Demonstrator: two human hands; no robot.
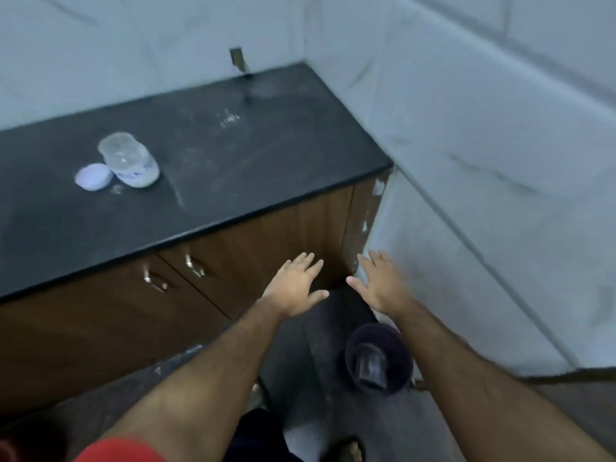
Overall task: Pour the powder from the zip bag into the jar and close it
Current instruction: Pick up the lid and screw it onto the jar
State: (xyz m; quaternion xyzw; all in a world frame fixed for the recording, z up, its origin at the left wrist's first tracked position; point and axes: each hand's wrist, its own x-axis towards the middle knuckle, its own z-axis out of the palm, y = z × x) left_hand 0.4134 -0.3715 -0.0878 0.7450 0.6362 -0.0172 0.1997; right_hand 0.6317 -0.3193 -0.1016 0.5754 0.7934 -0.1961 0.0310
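Note:
A clear plastic jar (128, 159) stands without its lid on the black countertop (253, 155), toward the left, with white powder in its bottom. A white round lid (93, 176) lies flat just to the jar's left, touching it. No zip bag shows on the counter. My left hand (295, 283) and my right hand (381, 283) hang side by side below the counter's front edge, in front of the cabinet, palms down, fingers spread, holding nothing. Both are far to the right of the jar and lower.
Brown cabinet doors with metal handles (195, 266) run under the counter. White tiled walls (466, 145) close the back and right. A dark bin (378, 358) with a clear wrapper in it stands on the grey floor below my right arm. Powder smears mark the counter.

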